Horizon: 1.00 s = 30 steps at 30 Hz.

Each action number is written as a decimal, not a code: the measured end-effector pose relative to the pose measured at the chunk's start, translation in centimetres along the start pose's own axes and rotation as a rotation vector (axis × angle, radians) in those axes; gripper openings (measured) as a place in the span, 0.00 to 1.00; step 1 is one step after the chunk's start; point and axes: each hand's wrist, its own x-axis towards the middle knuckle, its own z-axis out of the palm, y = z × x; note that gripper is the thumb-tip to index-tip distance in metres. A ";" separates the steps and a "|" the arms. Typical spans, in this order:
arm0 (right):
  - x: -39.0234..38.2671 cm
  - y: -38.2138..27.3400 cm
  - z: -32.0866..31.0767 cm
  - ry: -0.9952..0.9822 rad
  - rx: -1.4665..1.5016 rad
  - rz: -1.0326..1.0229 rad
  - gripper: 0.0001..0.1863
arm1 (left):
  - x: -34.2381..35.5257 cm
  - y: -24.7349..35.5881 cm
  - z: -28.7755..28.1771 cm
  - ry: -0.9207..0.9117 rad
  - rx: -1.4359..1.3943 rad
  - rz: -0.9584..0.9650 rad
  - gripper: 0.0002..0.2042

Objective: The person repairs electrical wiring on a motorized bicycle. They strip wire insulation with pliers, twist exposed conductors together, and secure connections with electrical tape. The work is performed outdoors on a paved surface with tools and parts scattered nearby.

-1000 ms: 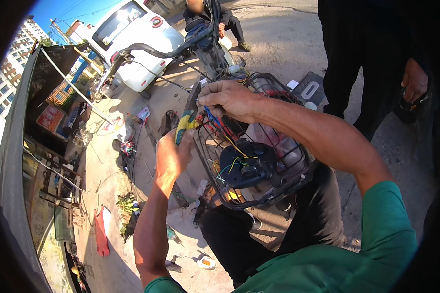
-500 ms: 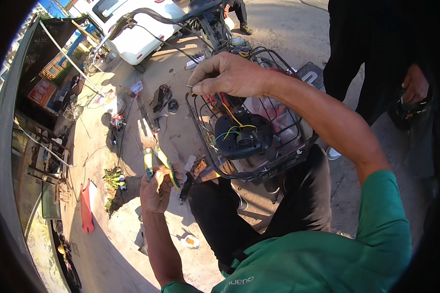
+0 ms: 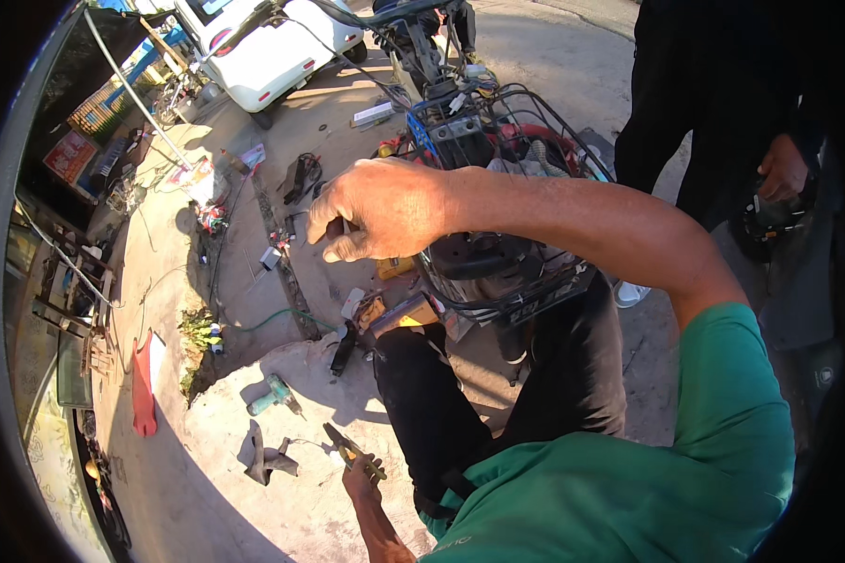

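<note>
Low beside my left thigh, my left hand (image 3: 361, 480) is closed round a pair of pliers (image 3: 366, 460) with yellow-and-dark handles. My right hand (image 3: 385, 211) is raised over the ground, left of a black wire basket (image 3: 535, 305). Its thumb and fingers are pinched together; what they hold, if anything, is too small to name. My right forearm crosses in front of the basket and hides part of it. Inside the basket sits a black housing (image 3: 474, 261), mostly covered by the arm. Behind it stands the stripped front of a scooter-like vehicle (image 3: 432, 80) with bare wires.
On the ground lie a teal power drill (image 3: 274, 399), a bent dark part (image 3: 268, 460), a red glove-like piece (image 3: 144, 389) and an open box (image 3: 406, 314). A person in dark clothes (image 3: 667, 103) stands at right. A white vehicle (image 3: 263, 61) is parked behind.
My left hand has dropped with the pliers from beside the basket to beside my thigh. My right hand has moved left and down, off the basket's rim. The view has shifted somewhat.
</note>
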 end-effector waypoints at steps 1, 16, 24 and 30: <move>-1.4 0.2 -2.0 -0.039 0.060 0.057 0.13 | 0.0 -0.7 -0.5 -0.001 -0.009 -0.015 0.14; -8.1 5.0 -5.0 -0.384 0.170 0.333 0.16 | 0.5 10.4 8.3 -0.175 -0.080 0.288 0.13; -8.2 5.9 -4.1 -0.377 0.028 0.264 0.12 | -1.7 14.1 10.7 -0.159 -0.052 0.370 0.12; -7.5 4.8 -4.1 -0.412 -0.120 0.258 0.11 | -2.6 16.7 12.1 -0.189 -0.041 0.456 0.13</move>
